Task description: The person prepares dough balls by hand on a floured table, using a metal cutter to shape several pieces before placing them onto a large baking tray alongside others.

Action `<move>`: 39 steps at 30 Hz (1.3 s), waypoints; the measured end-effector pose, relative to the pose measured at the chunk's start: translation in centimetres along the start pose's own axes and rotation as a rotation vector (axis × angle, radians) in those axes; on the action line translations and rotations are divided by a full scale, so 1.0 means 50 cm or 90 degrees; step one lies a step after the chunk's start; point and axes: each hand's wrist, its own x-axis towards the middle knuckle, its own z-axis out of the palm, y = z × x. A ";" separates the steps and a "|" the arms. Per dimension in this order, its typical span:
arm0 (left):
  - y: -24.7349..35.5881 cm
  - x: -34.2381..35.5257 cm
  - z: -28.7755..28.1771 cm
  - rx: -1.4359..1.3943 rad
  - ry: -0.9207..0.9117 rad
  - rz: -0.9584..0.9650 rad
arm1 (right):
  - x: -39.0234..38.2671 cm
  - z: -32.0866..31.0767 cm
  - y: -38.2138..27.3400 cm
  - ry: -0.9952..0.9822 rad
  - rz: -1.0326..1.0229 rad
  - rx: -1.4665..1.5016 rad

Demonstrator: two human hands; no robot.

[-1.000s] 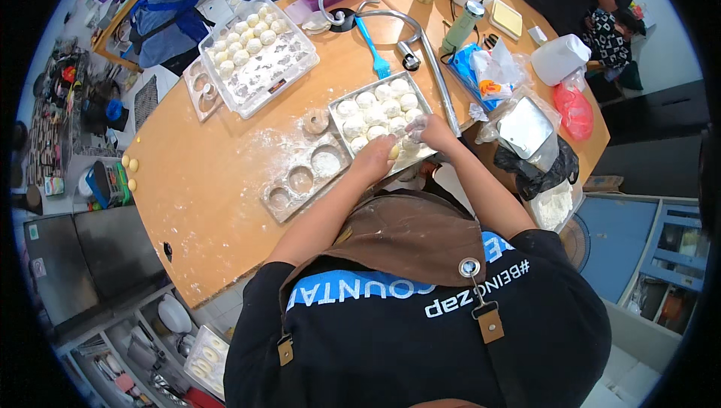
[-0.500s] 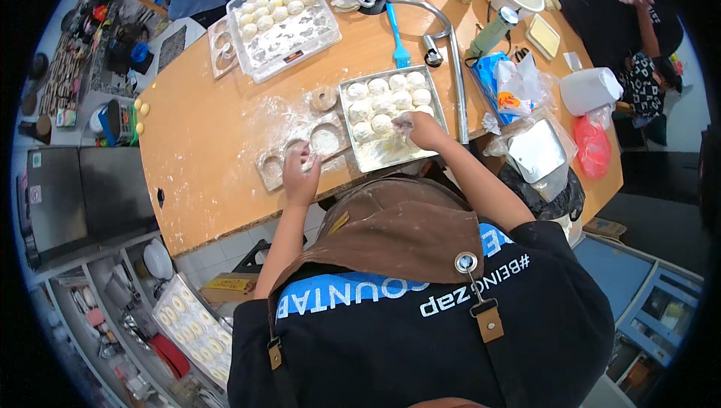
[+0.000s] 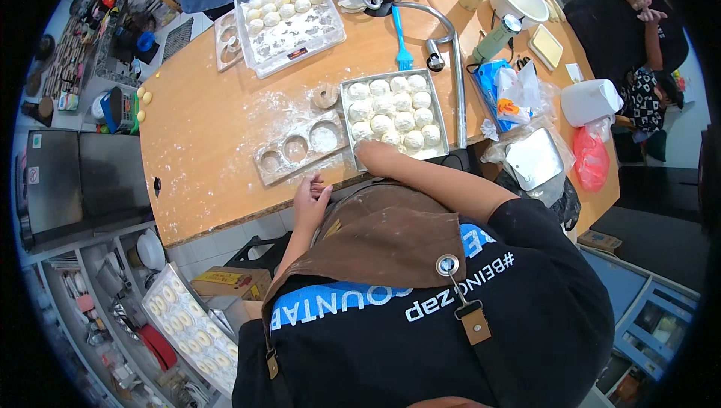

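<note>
My right hand (image 3: 375,156) reaches into the near left corner of a square metal tray (image 3: 446,134). Its fingertips are hidden beneath the hand, so whether they grip anything cannot be seen. Rows of round, flour-dusted dough balls (image 3: 403,122) fill much of this tray. By the table's near edge, my left hand (image 3: 309,196) hovers with nothing in it, thumb apart from loosely bent fingers. Just beyond it lies a floury board (image 3: 282,166) with round hollows of several sizes. A small round ring-like piece (image 3: 325,96) rests behind the board.
A clear plastic box (image 3: 289,62) of dough balls stands at the far left. Beyond the tray lie a blue brush (image 3: 404,55) and a bent metal pipe (image 3: 460,85). Bags and a white jug (image 3: 589,100) crowd the right. Other people stand across the table.
My right hand has moved left and nearer within the tray, uncovering dough balls on its right side. My left hand has drawn back from the board toward the table edge.
</note>
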 end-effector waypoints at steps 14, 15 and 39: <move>0.014 0.093 0.136 -0.338 -0.247 -0.374 | 0.033 0.038 -0.012 0.115 0.216 0.178; 0.015 0.094 0.134 -0.336 -0.248 -0.374 | 0.036 0.042 -0.007 0.104 0.216 0.193; 0.022 0.128 0.113 -0.186 -0.326 -0.352 | -0.077 -0.053 0.031 0.070 0.214 -0.044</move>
